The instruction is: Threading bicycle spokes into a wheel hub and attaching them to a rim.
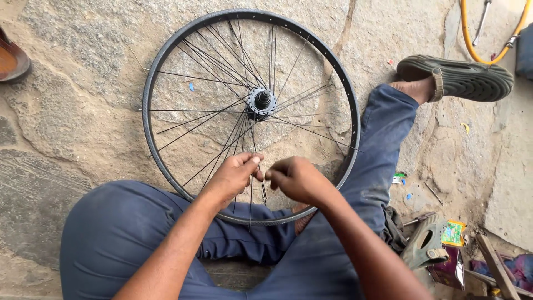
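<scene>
Head view showed the left hand [233,176] and right hand [297,179] pinched narrow on thin steel spokes [251,191] over the lap; the black metal bicycle rim [149,128] lay on the stone floor [72,111], spokes fanned loose from the hub [261,102], many rim holes unfilled.

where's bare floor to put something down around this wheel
Bare stone floor lies left of the wheel rim, and another patch beyond the right leg below the sandal. Crowded: lower right with scattered clutter, and between both hands among the spokes.
</scene>
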